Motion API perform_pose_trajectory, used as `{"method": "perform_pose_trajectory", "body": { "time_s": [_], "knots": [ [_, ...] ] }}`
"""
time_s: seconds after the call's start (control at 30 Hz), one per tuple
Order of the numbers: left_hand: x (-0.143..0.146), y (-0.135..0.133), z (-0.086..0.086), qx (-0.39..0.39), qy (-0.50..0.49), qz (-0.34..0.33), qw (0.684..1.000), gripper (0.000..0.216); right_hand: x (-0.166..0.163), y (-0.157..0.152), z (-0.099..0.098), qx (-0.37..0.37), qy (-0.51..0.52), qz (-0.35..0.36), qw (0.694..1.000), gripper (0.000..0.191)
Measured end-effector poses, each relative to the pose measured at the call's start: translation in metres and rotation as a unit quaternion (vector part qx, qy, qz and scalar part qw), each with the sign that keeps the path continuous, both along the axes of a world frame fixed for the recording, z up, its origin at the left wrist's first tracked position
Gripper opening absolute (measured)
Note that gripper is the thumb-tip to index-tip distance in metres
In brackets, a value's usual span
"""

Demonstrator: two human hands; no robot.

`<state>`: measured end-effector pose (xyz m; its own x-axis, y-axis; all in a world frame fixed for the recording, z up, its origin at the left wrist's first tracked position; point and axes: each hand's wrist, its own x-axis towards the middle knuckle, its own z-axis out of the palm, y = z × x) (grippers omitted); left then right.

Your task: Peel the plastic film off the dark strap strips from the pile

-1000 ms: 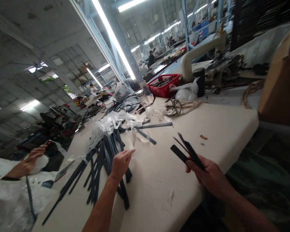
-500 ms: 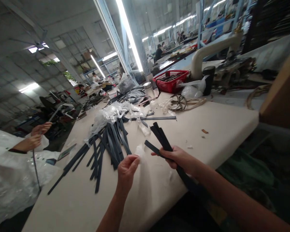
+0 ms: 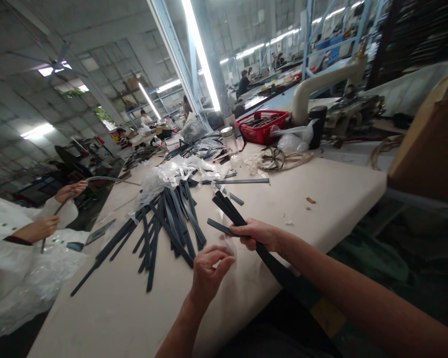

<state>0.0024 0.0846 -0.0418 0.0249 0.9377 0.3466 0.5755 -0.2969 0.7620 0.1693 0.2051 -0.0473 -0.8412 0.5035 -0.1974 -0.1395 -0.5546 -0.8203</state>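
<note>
My right hand [image 3: 257,233] grips a bundle of black straps [image 3: 229,211] that stick up and left from the fist and hang off the table edge below it. My left hand [image 3: 211,266] sits just left and below, fingers pinched on a thin clear plastic sleeve [image 3: 227,243] beside the straps. A pile of loose black straps [image 3: 168,219] lies fanned on the beige table [image 3: 321,199] to the left of both hands. Crumpled clear plastic wrappers [image 3: 171,174] lie behind the pile.
A co-worker's hands [image 3: 56,206] at the left hold a long strap over white plastic bags. A red basket [image 3: 263,127], a metal-lidded jar [image 3: 229,139], a coil of cord [image 3: 280,159] and a sewing machine [image 3: 332,99] stand at the back. A cardboard box [image 3: 429,139] is at right.
My right hand brought the strap bundle left toward the middle. My left hand left the pile, picked up a clear sleeve and moved beside the right hand. The view shifted slightly.
</note>
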Motion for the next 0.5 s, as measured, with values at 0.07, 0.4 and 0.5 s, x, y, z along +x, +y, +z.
{"method": "perform_pose_trajectory", "body": {
  "time_s": [0.07,0.4,0.5],
  "knots": [
    [0.000,0.000,0.000,0.017,0.037,-0.014,0.999,0.024,0.003,0.003,0.003,0.011,0.007,0.007,1.000,0.046],
    [0.000,0.002,0.002,0.087,0.130,-0.015,0.988,0.026,0.009,0.006,0.020,0.105,-0.016,-0.040,0.993,0.040],
    [0.001,0.003,0.007,0.096,0.122,0.001,0.988,0.019,0.004,0.002,0.018,0.110,-0.031,-0.029,0.993,0.039]
  ]
}}
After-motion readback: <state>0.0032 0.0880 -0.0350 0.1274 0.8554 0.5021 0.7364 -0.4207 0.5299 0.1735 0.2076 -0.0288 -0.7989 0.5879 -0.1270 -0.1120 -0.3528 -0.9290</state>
